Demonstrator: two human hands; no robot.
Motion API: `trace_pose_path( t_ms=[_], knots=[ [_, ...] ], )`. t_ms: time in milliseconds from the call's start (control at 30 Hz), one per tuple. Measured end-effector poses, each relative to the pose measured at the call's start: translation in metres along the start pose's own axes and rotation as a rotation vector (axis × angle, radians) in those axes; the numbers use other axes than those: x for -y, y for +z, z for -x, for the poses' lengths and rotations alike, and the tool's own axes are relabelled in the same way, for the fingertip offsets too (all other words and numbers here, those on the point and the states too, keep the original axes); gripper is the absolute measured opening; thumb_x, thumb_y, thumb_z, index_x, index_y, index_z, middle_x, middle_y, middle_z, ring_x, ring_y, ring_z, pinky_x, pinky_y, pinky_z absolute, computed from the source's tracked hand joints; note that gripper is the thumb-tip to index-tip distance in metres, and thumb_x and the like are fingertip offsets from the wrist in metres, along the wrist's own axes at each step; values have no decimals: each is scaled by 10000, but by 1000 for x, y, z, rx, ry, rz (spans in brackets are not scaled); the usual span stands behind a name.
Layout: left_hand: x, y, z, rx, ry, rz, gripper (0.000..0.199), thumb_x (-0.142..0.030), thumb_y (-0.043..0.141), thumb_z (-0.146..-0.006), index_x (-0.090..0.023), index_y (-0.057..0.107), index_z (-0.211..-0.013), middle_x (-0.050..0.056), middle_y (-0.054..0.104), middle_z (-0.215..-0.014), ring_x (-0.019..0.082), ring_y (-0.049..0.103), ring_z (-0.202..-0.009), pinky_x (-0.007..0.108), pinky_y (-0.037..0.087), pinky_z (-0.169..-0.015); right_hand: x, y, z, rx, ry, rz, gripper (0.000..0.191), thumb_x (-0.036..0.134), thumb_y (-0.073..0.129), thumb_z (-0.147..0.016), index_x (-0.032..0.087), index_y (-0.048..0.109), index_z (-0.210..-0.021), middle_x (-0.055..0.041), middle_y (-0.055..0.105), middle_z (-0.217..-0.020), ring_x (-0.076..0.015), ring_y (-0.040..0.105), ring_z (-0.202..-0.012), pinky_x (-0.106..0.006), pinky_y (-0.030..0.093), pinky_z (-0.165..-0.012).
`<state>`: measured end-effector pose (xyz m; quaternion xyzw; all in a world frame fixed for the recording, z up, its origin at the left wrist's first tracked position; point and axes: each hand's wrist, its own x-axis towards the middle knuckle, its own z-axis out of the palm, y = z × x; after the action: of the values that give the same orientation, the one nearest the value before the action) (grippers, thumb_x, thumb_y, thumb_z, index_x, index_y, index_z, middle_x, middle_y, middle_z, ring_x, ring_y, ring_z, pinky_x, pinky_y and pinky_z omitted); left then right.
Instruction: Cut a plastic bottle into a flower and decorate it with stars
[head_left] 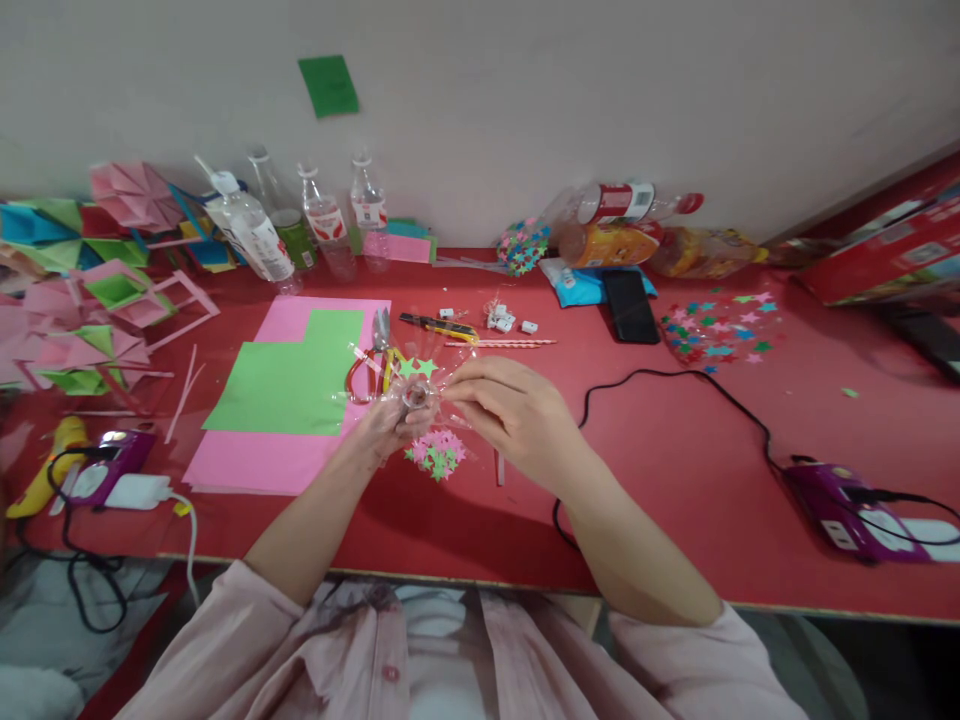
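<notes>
My left hand (397,415) is closed around the neck of a clear cut plastic bottle piece (417,394), whose thin see-through strips spread outward. Two green paper stars (416,368) sit on its far strips. At its right side, my right hand (502,400) has thumb and fingers pinched together; what lies between them is too small to make out. Just below the bottle piece is a pile of pink and green paper stars (435,455) on the red table. Scissors with red handles (364,380) lie beyond my left hand, partly hidden by the clear strips.
Green paper (277,390) lies over pink sheets (247,460) at left. Behind are a black-and-yellow cutter (439,325), a striped straw (517,344), upright bottles (328,225) and a phone (631,307). A black cable (675,375) runs to a purple power strip (855,515) at right.
</notes>
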<state>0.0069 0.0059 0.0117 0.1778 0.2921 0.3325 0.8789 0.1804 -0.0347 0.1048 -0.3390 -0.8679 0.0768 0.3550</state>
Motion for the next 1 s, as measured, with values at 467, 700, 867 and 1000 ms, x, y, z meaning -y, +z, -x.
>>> trace_pose_path(
  t_ms=[467,700,867,1000],
  knots=[
    [0,-3,-1,19,-12,4,439,-465,510,-853,-170,381,-555,-82,325,-375,27,231,-251,132,145,-260,2,4,-1,-24,-12,93,179,154,464,-920,131,641,-904,-82,689,-906,-165,622,-872,-295,509,-794],
    [2,-10,-5,38,6,7,450,-438,530,-848,-176,334,-540,-82,298,-376,26,230,-255,126,114,-262,3,2,-1,61,63,-14,177,167,465,-906,169,637,-949,-57,697,-895,-150,613,-819,-277,481,-721],
    [5,-13,-6,38,-8,55,422,-410,514,-858,-183,331,-552,-81,283,-394,34,244,-267,128,114,-266,6,2,-2,53,112,-74,166,140,461,-895,183,612,-948,-44,683,-884,-129,590,-750,-254,454,-681],
    [5,-13,-6,13,-7,79,407,-410,507,-863,-181,347,-567,-86,269,-402,30,225,-272,124,108,-269,6,3,-1,47,127,-72,135,147,480,-886,171,597,-950,-40,665,-843,-122,573,-721,-240,439,-657]
  ],
)
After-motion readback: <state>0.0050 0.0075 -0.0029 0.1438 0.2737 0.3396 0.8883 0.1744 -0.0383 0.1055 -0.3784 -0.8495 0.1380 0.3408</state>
